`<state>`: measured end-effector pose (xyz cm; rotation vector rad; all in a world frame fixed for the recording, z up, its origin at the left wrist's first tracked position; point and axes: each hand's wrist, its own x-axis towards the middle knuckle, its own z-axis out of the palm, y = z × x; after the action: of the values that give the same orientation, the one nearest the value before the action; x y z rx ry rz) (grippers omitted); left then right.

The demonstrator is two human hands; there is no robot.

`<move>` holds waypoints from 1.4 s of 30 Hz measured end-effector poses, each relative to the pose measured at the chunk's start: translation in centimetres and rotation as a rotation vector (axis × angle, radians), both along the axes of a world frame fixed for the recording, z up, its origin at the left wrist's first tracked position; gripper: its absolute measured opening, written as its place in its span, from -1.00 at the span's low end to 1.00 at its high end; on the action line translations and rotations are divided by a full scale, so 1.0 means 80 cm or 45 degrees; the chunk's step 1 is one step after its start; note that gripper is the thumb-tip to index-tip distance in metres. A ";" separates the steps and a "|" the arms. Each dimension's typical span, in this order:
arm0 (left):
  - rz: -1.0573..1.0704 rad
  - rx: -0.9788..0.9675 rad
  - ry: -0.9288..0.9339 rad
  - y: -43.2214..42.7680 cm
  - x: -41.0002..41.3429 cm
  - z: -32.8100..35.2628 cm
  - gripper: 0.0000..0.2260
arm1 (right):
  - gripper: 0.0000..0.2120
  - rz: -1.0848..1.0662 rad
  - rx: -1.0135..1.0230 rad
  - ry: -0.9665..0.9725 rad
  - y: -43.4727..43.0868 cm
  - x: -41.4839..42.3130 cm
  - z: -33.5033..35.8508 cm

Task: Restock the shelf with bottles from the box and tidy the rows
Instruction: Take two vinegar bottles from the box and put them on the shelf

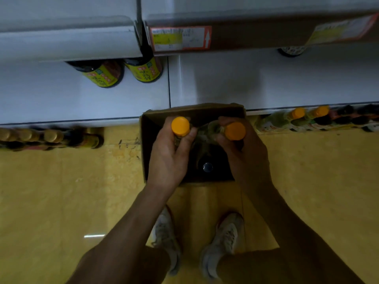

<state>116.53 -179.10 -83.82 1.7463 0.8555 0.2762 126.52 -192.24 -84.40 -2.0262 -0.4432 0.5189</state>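
An open cardboard box [148,144] stands on the floor against the shelf front. Above it my left hand [168,156] grips the neck of a bottle with an orange cap [180,126]. My right hand [246,154] grips a second orange-capped bottle [234,131] the same way. Deep in the box a dark bottle with a silvery cap [207,167] stands upright. The white shelf [266,78] just beyond the box holds two jars with yellow labels [102,75] at its back left and one jar [291,51] at the back right.
A lower shelf row shows gold-capped bottles [49,138] at the left and orange- and dark-capped bottles [320,117] at the right. Price tags [180,38] hang on the upper shelf edge. My two shoes [166,238] stand on the yellow floor behind the box.
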 end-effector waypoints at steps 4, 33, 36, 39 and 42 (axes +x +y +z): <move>-0.011 -0.022 0.016 -0.001 -0.018 0.074 -0.83 | -0.73 -0.027 0.035 0.002 -0.008 -0.012 0.080; -0.271 0.231 -0.347 -0.013 -0.063 0.723 -0.77 | -0.70 0.329 0.258 -0.221 -0.017 -0.061 0.736; -0.278 0.297 -0.398 -0.002 -0.067 0.753 -0.73 | -0.74 0.353 0.314 -0.297 -0.008 -0.067 0.770; -0.297 0.372 -0.458 0.008 -0.072 0.786 -0.73 | -0.72 0.364 0.348 -0.357 0.003 -0.076 0.802; -0.306 0.415 -0.512 0.017 -0.076 0.814 -0.72 | -0.71 0.349 0.371 -0.419 0.014 -0.086 0.829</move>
<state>110.45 -177.70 -18.72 1.9800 0.3170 0.6078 119.68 -191.08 -18.05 -1.7789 -0.9496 0.2623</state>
